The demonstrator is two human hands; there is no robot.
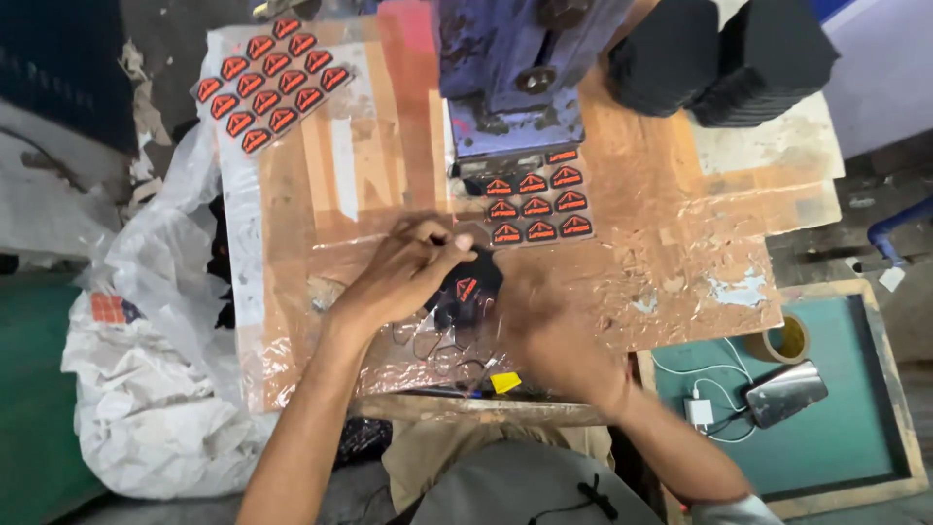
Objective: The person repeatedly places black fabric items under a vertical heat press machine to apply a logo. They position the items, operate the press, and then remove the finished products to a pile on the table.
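Note:
My left hand (403,272) pinches the top edge of a small black fabric piece (468,292) that bears a red triangular patch. My right hand (544,326), blurred by motion, rests on the same piece from the right side. Both hands work on a worn table (661,253) covered in clear plastic film. Just beyond my hands lies a sheet of red triangular patches (535,204), partly under the blue press machine (515,78).
A second sheet of red patches (270,83) lies at the far left of the table. Stacks of black fabric (729,58) stand at the far right. A white plastic bag (155,379) hangs left. A phone (785,394), charger and tape roll (782,340) lie on a green tray at right.

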